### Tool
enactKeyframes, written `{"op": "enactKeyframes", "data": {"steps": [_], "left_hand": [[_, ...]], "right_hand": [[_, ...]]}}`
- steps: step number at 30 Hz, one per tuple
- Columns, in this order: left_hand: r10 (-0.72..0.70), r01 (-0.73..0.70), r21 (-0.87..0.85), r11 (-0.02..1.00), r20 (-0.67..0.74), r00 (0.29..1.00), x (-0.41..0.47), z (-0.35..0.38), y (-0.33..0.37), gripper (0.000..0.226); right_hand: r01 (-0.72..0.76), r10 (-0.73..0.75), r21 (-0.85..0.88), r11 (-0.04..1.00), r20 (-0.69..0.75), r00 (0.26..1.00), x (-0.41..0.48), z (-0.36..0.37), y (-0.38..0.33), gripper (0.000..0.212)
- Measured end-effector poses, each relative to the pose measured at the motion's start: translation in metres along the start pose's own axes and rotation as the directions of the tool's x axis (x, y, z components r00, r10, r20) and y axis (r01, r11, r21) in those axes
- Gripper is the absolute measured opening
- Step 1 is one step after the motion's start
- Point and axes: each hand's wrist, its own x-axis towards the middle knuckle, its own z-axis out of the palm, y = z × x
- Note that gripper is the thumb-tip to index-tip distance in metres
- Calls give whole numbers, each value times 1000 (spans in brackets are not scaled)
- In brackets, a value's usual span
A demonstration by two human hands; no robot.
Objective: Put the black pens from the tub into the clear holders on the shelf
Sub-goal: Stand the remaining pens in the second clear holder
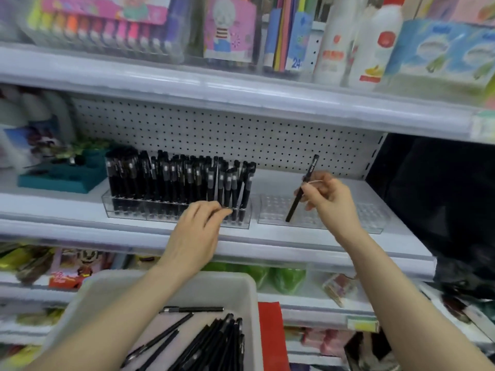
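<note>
A clear holder (134, 214) on the middle shelf is packed with upright black pens (171, 180). My left hand (197, 231) reaches to its right end, fingertips curled at the bottom of a pen there. A second clear holder (372, 218) stands to the right. My right hand (329, 200) pinches one black pen (308, 180), tilted, with its lower tip in that holder's left side. Below, a white tub (171, 285) holds several loose black pens (214, 341).
A teal tray (64, 178) sits left of the full holder. The pegboard back wall (214, 135) and the shelf above (241, 92) bound the space. Markers, bottles and boxes fill the upper shelf; packets lie on the lower shelves. A dark gap is at the right.
</note>
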Motion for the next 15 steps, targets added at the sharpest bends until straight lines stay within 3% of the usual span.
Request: {"op": "enactKeyframes", "data": {"steps": [8,15], "left_hand": [[147,-150,5,989,163,976,29,26,46,61],[91,-119,107,987,232,968,29,38,63,63]], "right_hand": [[55,-52,68,996,-52,997,33,6,-5,19],[41,-39,99,994,-20,999,45,12,5,11]]}}
